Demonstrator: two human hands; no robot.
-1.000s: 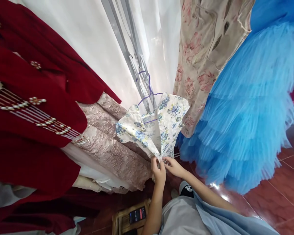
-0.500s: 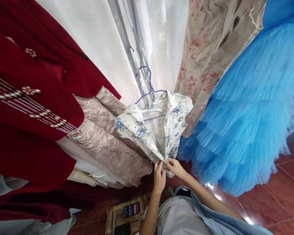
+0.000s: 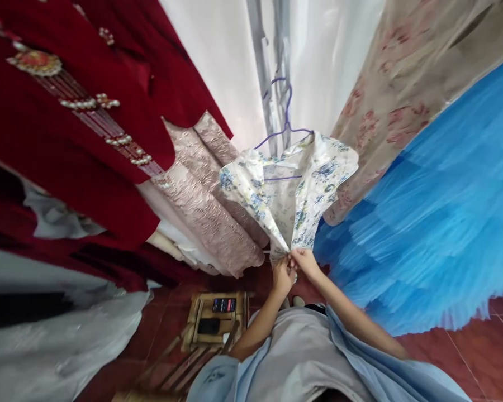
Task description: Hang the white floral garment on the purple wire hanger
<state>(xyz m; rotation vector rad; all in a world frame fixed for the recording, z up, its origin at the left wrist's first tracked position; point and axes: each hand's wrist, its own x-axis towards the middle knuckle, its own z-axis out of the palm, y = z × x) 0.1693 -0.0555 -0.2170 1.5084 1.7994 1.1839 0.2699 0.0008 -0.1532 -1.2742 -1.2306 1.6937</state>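
Shirt hangs on hanger; left hand and right hand pinch its front. Above, front gapes; below, closure unclear.

Floral garment, white with blue print, neck open, on purple hanger; left hand and right hand, close together, pinching its lower front. Alongside: beaded red garment, blue ruffled skirt. Below: phone on wooden stand.

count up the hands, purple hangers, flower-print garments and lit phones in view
Hands: 2 (left hand, right hand)
Purple hanger: 1
Flower-print garments: 2 (blue-flowered top, pink-flowered garment)
Lit phone: 1
Total: 6
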